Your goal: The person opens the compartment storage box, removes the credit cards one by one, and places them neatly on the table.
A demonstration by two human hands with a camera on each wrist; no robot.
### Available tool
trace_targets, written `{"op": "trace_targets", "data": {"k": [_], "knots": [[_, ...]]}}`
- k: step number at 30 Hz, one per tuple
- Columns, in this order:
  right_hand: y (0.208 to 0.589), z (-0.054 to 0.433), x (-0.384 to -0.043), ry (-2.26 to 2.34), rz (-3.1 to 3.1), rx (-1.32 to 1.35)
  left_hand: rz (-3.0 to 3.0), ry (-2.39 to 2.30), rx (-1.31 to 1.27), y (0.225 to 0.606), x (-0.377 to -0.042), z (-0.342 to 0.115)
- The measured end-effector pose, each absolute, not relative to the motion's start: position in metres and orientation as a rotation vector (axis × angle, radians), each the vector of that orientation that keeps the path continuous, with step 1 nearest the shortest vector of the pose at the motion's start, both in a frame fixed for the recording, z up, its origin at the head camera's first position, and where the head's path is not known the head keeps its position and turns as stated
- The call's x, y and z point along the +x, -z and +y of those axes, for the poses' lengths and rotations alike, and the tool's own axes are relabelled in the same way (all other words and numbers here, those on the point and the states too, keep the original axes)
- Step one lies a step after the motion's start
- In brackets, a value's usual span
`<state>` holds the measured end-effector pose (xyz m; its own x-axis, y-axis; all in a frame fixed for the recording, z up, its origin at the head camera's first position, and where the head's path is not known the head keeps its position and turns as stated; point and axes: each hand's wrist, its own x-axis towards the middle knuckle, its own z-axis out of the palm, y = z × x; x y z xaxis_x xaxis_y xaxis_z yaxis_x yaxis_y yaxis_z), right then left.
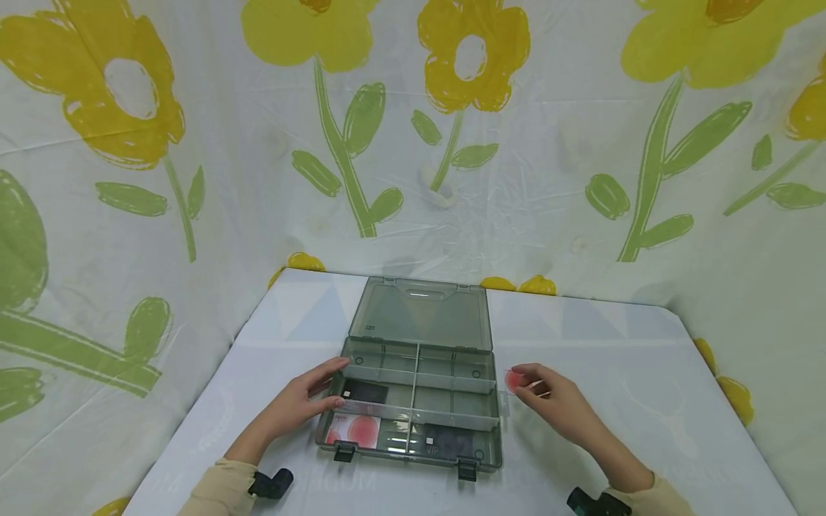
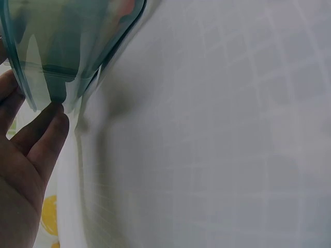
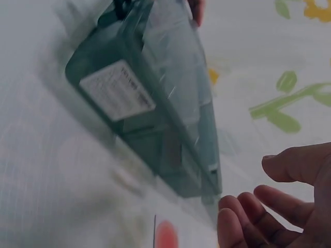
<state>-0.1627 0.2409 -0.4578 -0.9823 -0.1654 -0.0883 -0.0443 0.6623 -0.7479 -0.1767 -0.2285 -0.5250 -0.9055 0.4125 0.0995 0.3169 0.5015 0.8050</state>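
A translucent grey compartment box point(image 1: 413, 416) lies on the table with its lid point(image 1: 422, 312) folded back. My left hand point(image 1: 300, 401) rests against its left side, thumb and index fingertips at the rim. In the left wrist view, extended fingers point(image 2: 49, 137) touch the outer wall. A white card with red circles point(image 1: 355, 430) is in the front left compartment, a dark card marked VIP point(image 1: 445, 441) in the front right, a black card point(image 1: 364, 391) in the middle left. Right of the box, my right hand point(image 1: 555, 398) hovers, thumb and fingers apart, by a red-circled card point(image 3: 166, 235).
Two dark latches point(image 1: 467, 470) hang from the box's front edge. A white label point(image 3: 118, 90) is stuck on its right end. The white table point(image 1: 645, 430) is enclosed by a flower-printed curtain point(image 1: 548, 158) at the back and sides.
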Motion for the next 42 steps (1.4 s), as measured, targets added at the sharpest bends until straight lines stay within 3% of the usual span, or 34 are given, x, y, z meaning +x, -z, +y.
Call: {"op": "trace_targets", "data": {"k": [12, 29, 42], "knots": [[0.443, 0.225, -0.148, 1.419, 2.418, -0.444, 2.621, -1.387, 0.660, 0.524, -0.176, -0.228], [0.451, 0.205, -0.136, 1.468, 1.951, -0.388, 2.627, -1.388, 0.647, 0.527, -0.178, -0.229], [0.456, 0.189, -0.133, 1.247, 2.099, -0.452, 2.627, -1.391, 0.654, 0.528, -0.178, -0.230]]}}
